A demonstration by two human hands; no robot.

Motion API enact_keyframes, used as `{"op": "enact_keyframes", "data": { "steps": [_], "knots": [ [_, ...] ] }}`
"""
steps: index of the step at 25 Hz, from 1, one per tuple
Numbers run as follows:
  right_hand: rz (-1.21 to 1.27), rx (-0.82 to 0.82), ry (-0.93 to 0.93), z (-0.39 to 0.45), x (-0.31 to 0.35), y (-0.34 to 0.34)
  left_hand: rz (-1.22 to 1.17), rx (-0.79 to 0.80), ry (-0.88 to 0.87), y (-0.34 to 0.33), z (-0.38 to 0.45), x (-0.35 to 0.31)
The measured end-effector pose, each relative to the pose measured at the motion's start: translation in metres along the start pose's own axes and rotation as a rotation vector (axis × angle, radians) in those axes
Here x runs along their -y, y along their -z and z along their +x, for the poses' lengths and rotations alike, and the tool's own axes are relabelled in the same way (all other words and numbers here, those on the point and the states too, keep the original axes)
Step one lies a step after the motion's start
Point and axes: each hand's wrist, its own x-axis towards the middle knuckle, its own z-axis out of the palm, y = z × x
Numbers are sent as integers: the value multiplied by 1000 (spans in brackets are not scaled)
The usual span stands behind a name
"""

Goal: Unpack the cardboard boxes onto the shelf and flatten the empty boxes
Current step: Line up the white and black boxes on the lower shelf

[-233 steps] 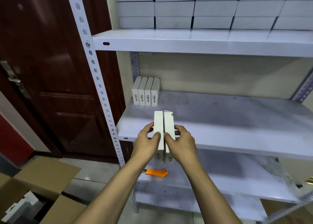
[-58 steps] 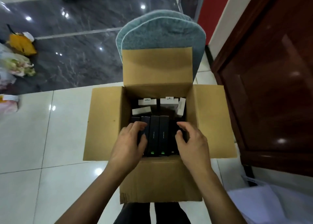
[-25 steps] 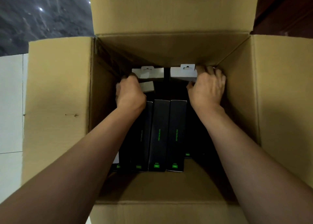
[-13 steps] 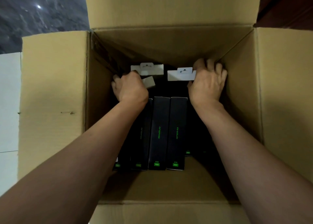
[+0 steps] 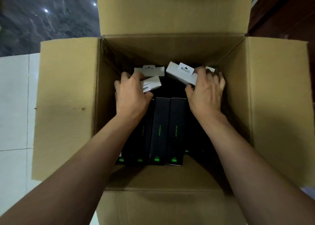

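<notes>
Cardboard box (image 5: 68,105), left hand (image 5: 131,95) grips white pkg (image 5: 150,83), right hand (image 5: 206,92) grips another (image 5: 180,75)

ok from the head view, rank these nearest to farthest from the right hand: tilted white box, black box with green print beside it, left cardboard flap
1. tilted white box, in the right hand's grip
2. black box, just below-left
3. left cardboard flap, far left outside the carton

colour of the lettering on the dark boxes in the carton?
Green, on black boxes; small green labels at their near ends. Head view, the only one.

black boxes (image 5: 159,131) | green side lettering, too blurred to read | green end labels illegible
</notes>
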Motion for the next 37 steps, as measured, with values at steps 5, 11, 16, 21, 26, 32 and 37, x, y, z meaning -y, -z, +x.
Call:
{"op": "enact_keyframes", "data": {
  "steps": [5, 11, 16, 21, 26, 32, 37],
  "knots": [
    [235, -16, -46, -19, 14, 39, -52, -38, -55, 27, -18, -6],
    [380, -60, -72, -37, 29, 94, -58, -68, -129, 62, -45, -19],
    [423, -80, -107, -48, 40, 141, -166, -81, -165, 99, -70, -36],
    [467, -98, -124, -60, 46, 174, -255, -128, -137, 133, -91, -48],
    [527, -105, -147, -74, 52, 213, -332, -158, -162, 160, -110, -56],
    [569, -122, -191, -97, 62, 256, -415, -186, -203, 198, -137, -67],
    [604, -210, -214, -113, 75, 290, -477, -156, -254, 228, -150, -84]
  ]
}}
